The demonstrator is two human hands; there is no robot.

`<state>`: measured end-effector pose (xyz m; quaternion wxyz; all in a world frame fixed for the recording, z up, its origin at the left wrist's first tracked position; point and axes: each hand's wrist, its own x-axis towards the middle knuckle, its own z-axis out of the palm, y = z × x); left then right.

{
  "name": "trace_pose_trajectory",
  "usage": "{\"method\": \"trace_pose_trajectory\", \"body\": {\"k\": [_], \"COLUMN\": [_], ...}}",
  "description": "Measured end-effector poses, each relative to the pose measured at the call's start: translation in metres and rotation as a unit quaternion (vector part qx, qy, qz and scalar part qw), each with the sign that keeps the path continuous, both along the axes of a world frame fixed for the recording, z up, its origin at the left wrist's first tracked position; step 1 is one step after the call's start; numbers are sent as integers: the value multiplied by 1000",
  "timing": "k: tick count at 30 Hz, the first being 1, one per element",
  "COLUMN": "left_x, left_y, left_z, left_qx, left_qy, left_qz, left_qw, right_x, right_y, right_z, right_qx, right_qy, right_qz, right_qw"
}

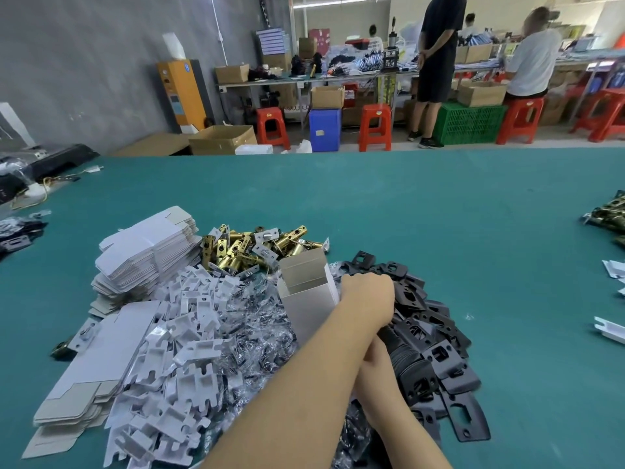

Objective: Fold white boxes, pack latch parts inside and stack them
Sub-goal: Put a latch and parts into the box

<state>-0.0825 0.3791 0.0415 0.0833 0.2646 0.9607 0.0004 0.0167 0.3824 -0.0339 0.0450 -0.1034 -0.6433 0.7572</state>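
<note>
An opened white box [306, 282] stands tilted on the heap of parts, its open end facing away from me. My left hand [368, 299] reaches across and grips the box's right side, fingers curled out of sight. My right hand [377, 358] lies under the left forearm, mostly hidden, and holds a stack of black strike plates [406, 353]. Around them are brass latch bolts [243, 248], white plastic inserts [189, 333], clear bags of screws [257, 319] and loose black plates [426, 319].
Flat unfolded white boxes sit in a stack [148, 255] at the left, with more flat ones [91, 367] nearer me. The green table [406, 204] stretches ahead. More latches [608, 214] and white pieces [612, 330] lie at the right edge. People work at benches behind.
</note>
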Motion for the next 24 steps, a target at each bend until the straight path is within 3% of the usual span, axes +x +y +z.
{"method": "trace_pose_trajectory", "body": {"k": [7, 13, 15, 18, 21, 24], "left_x": [4, 16, 24, 34, 39, 36], "left_y": [1, 3, 4, -3, -33, -74], "left_z": [3, 26, 41, 72, 102, 119], "left_qx": [7, 9, 53, 189, 330, 405], "left_qy": [7, 84, 115, 149, 100, 38], "left_qz": [-11, -40, -47, -51, -59, -32], "left_qw": [1000, 996, 991, 969, 937, 913], "right_x": [-1, -1, -2, -2, -1, 0], "right_y": [1, 2, 3, 4, 2, 0], "right_z": [-3, -3, -5, -7, -3, 4], "right_qx": [-8, -10, 16, 26, -20, -69], "right_qy": [14, 29, 17, 14, 29, 41], "right_qz": [4, 13, 14, 21, 23, 23], "right_qw": [1000, 999, 1000, 999, 999, 997]}}
